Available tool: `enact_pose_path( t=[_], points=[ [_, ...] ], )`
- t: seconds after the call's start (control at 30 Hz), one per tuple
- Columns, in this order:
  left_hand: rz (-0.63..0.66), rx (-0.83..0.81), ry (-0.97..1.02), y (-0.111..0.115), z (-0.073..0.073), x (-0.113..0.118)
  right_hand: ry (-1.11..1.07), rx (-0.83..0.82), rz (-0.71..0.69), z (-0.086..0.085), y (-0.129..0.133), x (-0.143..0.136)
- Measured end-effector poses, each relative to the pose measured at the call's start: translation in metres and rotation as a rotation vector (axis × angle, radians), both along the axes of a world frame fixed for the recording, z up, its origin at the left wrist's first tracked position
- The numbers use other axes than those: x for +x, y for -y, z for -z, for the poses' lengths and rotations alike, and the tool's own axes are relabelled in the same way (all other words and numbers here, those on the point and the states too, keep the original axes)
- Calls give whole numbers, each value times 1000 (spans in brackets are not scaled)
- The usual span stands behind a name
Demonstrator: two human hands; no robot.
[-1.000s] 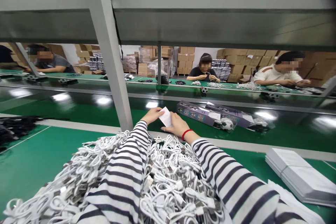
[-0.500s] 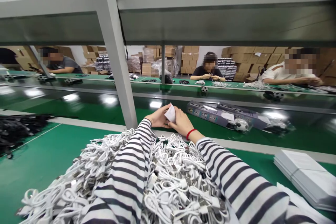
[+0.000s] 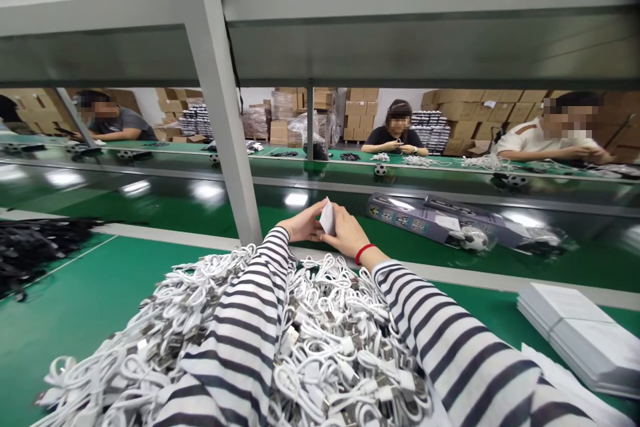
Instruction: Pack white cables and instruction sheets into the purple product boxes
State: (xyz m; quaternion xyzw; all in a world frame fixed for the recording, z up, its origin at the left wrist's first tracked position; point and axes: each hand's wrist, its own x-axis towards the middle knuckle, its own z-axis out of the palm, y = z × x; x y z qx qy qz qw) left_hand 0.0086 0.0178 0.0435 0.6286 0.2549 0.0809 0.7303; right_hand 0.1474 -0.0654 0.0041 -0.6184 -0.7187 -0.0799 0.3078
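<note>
Beyond the heap of white cables (image 3: pixel 300 340), both hands meet above the grey strip at the far edge of the green table (image 3: pixel 75 307). Between them stands a small white slip (image 3: pixel 327 218), upright and seen nearly edge-on; no writing on it can be read. The left hand (image 3: pixel 303 225) has its fingertips closed against the slip's left side, and the right hand (image 3: pixel 347 233) pinches it from the right with thumb and fingers pressed together. A red band (image 3: pixel 363 253) circles the right wrist, and both forearms in striped sleeves (image 3: pixel 250 333) lie across the cable heap.

Right of the hands, on the dark conveyor belt (image 3: pixel 150 197), lie two long purple-grey boxes (image 3: pixel 440 220) side by side, printed with small pictures; their lettering is too small to read. A small football-patterned ball (image 3: pixel 475 239) rests against the nearer box's right end. Right of the cable heap, a stack of flat white sheets (image 3: pixel 580 337) sits on the table. Left of the heap, at the table's edge, is a pile of black cables (image 3: pixel 35 247).

Beyond the belt, past the slanting grey post (image 3: pixel 215 93), three people sit at a second green table handling white cables, with stacked brown cartons (image 3: pixel 360 113) behind them; what the cartons hold is not visible.
</note>
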Motion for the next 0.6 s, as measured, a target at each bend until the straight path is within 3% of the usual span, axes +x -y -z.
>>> enact_pose_path(
  t=[0.27, 0.6],
  points=[
    [-45, 15, 6, -5, 7, 1, -44, -3, 11, 4, -2, 3],
    [-128, 37, 20, -6, 11, 1, 49, 17, 76, 14, -8, 9]
  ],
)
